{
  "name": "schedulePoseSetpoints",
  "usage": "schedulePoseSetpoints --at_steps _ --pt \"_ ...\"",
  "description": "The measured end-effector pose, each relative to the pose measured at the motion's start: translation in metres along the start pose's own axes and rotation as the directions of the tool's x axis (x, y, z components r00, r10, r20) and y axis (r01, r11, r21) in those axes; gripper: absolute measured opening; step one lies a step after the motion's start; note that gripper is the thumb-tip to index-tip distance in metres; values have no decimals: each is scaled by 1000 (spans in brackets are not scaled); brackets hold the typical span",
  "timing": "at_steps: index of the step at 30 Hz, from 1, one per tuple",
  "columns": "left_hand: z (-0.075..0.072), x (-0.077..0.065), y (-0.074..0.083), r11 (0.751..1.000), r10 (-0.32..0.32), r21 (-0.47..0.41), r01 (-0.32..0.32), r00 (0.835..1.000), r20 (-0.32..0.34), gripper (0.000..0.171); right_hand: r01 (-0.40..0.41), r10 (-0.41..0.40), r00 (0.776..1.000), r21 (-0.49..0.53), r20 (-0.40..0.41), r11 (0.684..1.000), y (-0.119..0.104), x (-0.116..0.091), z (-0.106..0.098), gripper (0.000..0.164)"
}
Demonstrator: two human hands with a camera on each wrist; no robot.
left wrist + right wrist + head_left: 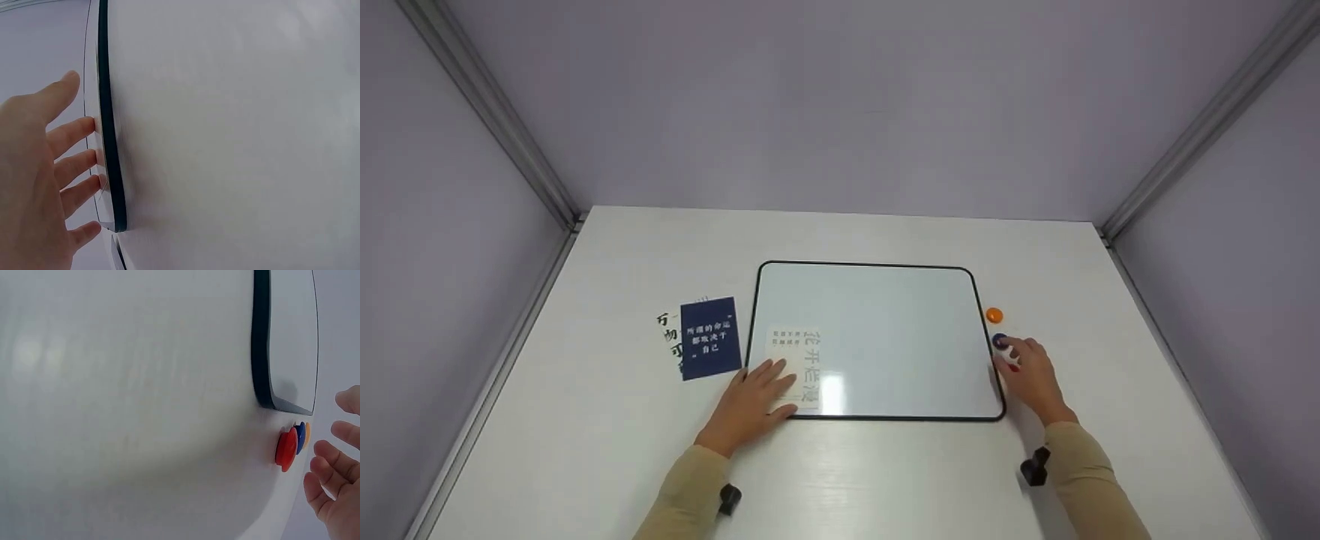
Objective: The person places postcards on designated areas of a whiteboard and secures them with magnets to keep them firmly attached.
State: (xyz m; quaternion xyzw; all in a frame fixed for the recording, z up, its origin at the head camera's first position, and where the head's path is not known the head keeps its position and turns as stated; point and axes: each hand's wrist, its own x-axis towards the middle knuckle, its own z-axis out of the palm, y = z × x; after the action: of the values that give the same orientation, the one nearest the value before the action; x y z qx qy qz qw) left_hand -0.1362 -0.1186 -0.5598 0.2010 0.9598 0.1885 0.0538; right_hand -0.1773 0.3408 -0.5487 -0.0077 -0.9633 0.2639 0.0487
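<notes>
My left hand point(754, 405) lies with spread fingers on a pale card point(804, 367) with printed characters, at the lower left of a black-framed whiteboard point(892, 322). In the left wrist view, its fingertips point(90, 124) reach over the board's frame point(109, 118). Beyond the board's right side, my right hand point(1035, 381) hovers over round magnets: a blue one point(1000, 341) by its fingertips and a red one point(1013, 368) partly hidden below it. In the right wrist view, a gap shows between the loosely bent fingers and the red magnet point(286, 450).
An orange magnet point(994, 315) sits just beyond the blue one. Left of the board, a dark blue card point(711, 337) with white characters overlaps a white card point(670, 334) with black characters. Walls enclose the white table point(840, 480) at the back and sides.
</notes>
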Motion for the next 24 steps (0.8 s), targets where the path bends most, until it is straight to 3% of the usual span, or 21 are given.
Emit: schedulePoseSetpoints --at_steps 17,24 --pt "-2 3 1 1000 -4 -9 4 1000 31 54 -110 113 990 -35 81 993 4 16 -8 44" --pt "-3 4 2 999 -24 -33 24 999 25 53 -122 124 989 -24 78 992 6 22 -9 47"
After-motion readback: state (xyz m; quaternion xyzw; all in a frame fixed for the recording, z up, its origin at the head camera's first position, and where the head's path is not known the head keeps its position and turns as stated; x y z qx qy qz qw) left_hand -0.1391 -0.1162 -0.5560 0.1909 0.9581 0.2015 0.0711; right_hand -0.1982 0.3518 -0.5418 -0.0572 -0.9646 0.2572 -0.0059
